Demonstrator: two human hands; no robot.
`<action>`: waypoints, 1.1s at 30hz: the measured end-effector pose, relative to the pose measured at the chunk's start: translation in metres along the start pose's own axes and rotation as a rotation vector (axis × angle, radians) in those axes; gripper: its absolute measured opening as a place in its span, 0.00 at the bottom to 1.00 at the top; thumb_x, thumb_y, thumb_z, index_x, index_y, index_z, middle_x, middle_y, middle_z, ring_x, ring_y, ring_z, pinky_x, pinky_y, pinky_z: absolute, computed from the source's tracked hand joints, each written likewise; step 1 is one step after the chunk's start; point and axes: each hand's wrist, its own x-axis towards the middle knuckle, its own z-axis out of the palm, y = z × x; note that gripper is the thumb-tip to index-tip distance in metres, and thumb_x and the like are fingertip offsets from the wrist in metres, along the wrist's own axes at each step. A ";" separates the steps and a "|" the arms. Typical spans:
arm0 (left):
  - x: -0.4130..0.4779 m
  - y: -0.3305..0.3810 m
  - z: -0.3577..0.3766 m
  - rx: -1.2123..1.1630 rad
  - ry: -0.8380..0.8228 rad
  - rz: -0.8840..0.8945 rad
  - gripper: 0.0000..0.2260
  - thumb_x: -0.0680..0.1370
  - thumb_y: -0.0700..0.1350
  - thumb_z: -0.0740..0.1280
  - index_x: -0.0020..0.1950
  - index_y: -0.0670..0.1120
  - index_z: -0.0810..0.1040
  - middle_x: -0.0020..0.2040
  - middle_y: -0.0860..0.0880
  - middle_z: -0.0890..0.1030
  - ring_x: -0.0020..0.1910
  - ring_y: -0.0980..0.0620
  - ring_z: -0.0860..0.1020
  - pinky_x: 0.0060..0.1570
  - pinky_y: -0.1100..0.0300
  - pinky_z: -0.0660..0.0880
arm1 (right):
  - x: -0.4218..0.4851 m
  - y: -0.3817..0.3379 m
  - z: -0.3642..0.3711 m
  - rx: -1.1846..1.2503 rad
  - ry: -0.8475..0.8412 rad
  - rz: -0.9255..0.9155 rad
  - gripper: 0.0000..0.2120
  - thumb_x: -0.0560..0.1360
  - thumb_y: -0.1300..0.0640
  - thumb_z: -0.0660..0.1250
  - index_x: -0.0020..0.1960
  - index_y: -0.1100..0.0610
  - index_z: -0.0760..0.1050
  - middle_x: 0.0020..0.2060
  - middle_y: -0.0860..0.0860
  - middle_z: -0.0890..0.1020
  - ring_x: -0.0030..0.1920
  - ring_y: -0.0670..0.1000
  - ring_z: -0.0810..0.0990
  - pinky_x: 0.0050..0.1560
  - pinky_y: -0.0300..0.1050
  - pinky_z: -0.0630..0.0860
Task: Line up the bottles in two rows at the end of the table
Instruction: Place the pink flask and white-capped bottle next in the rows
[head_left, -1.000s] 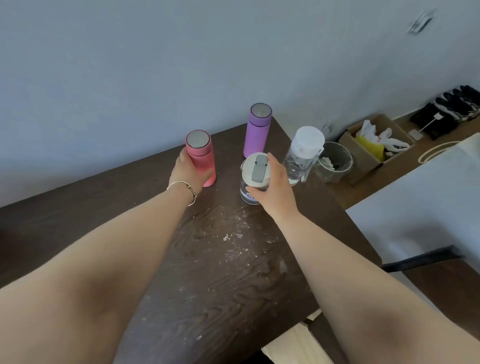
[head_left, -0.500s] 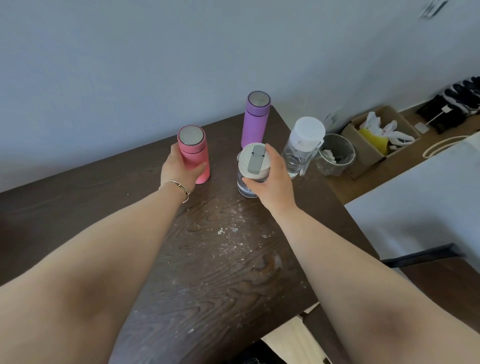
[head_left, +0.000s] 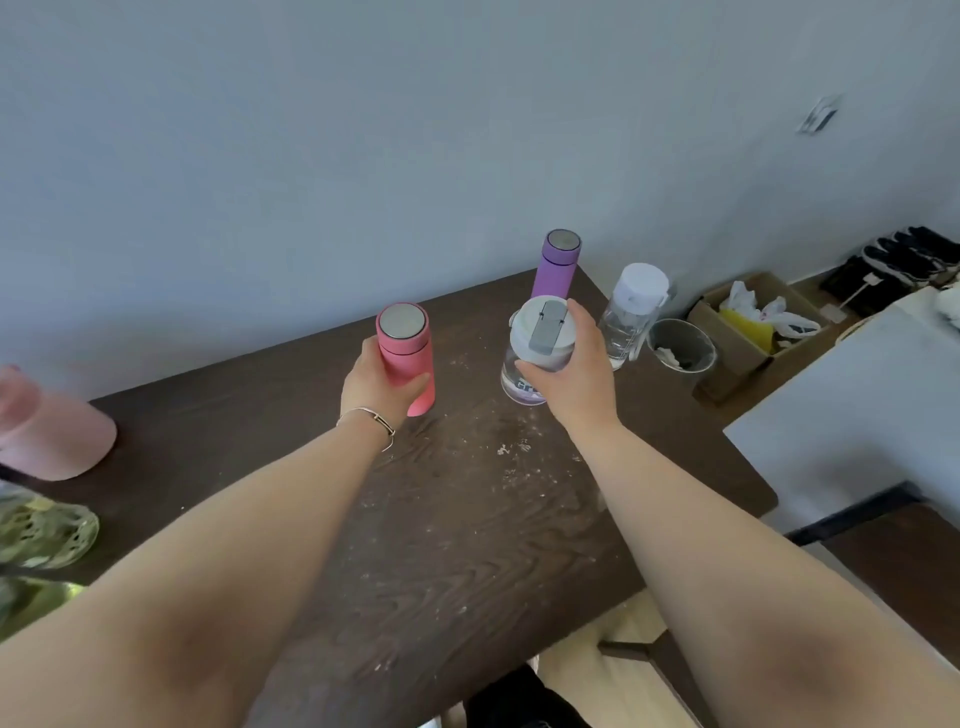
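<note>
My left hand grips a pink flask with a steel cap, standing upright on the dark wooden table. My right hand holds a clear bottle with a white flip lid around its top, to the right of the pink one. Behind it, near the table's far right corner, a purple flask stands upright. A clear bottle with a white cap stands at the right edge, apart from both hands.
A pink cap-like object and a green mesh item lie at the table's left. On the floor to the right are a bin, a cardboard box and shoes. A white surface borders the right.
The view has shifted, bringing the pink and green objects at the left into sight. Both hands keep their grips; the pink flask and flip-lid bottle now stand further apart.
</note>
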 end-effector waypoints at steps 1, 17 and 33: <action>-0.008 -0.004 -0.007 0.001 -0.004 0.004 0.26 0.65 0.55 0.73 0.59 0.51 0.67 0.50 0.52 0.78 0.46 0.47 0.76 0.42 0.56 0.70 | -0.011 -0.007 -0.001 0.015 0.012 0.004 0.44 0.65 0.48 0.80 0.73 0.42 0.59 0.68 0.44 0.69 0.67 0.44 0.68 0.63 0.41 0.70; -0.173 -0.067 -0.085 -0.017 0.112 -0.070 0.25 0.66 0.54 0.73 0.58 0.52 0.67 0.50 0.52 0.78 0.46 0.47 0.76 0.42 0.56 0.71 | -0.150 -0.055 -0.013 0.072 -0.046 -0.004 0.45 0.63 0.49 0.80 0.74 0.43 0.60 0.69 0.44 0.69 0.68 0.47 0.69 0.66 0.48 0.70; -0.325 -0.125 -0.154 -0.011 0.350 -0.240 0.24 0.67 0.55 0.73 0.56 0.51 0.67 0.48 0.51 0.76 0.45 0.46 0.75 0.41 0.55 0.69 | -0.276 -0.104 0.007 0.182 -0.270 -0.069 0.45 0.65 0.50 0.80 0.74 0.41 0.59 0.70 0.42 0.68 0.67 0.45 0.68 0.58 0.40 0.68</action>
